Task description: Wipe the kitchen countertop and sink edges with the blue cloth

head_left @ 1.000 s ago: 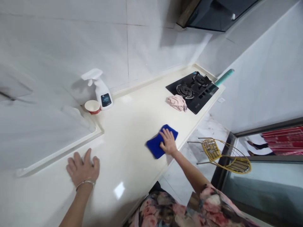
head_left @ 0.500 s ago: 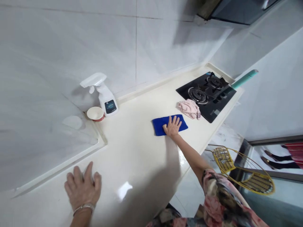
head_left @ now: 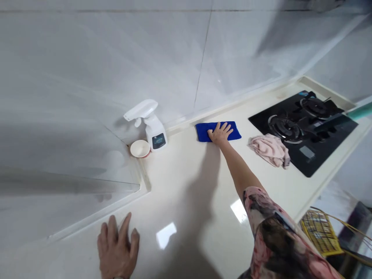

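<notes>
Glossy cream countertop (head_left: 186, 201), white tiled wall (head_left: 116, 58), black hob (head_left: 308, 131) at right.

I saw a deep blue cloth (head_left: 202, 131) at the back edge of the cream counter (head_left: 197, 201); a pale pink rag (head_left: 269, 149) lay beside the black hob (head_left: 308, 135); the spray bottle (head_left: 154, 130) was white, dark-labelled; the sleeve (head_left: 276, 236) showed pink florals.

One head-worn view, looking forward and down, tilted, across the countertop (head_left: 186, 190) — left hand (head_left: 117, 252) close under the lens, right hand (head_left: 220, 133) far ahead.
</notes>
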`<action>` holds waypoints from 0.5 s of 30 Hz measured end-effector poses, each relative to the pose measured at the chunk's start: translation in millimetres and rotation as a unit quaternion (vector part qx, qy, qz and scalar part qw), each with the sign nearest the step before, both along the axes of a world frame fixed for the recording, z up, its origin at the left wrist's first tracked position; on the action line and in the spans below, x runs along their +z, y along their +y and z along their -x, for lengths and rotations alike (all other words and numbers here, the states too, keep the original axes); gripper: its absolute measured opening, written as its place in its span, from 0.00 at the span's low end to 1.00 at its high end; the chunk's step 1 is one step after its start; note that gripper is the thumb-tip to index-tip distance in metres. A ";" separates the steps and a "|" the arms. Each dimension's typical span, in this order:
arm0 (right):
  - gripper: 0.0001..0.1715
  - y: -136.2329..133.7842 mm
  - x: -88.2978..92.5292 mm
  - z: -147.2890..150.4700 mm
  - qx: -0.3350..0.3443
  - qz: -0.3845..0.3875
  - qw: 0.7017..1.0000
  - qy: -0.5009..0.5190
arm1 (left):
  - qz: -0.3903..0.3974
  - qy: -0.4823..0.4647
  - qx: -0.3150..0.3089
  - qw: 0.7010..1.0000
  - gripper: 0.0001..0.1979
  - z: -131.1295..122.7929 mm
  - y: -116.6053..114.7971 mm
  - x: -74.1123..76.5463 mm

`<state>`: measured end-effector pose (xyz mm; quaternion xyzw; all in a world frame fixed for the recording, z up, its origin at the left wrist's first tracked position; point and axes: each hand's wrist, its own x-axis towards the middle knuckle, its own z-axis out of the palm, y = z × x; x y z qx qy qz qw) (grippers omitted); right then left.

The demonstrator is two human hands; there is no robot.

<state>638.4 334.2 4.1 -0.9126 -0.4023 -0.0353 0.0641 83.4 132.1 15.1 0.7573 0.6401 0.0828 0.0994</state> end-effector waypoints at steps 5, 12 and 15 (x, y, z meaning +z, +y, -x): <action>0.47 39.2 -3.6 60.1 0.034 -0.034 0.999 -0.008 | -0.008 -0.010 -0.008 1.000 0.33 2.0 -1.4 -2.1; 0.48 7.5 8.3 131.0 0.178 -0.021 0.984 0.025 | -0.027 -0.008 -0.010 1.000 0.30 -0.7 -0.7 -3.9; 0.48 -24.3 13.0 149.2 0.241 -0.012 0.970 0.039 | -0.049 -0.014 -0.013 0.999 0.29 -5.9 -1.1 -0.8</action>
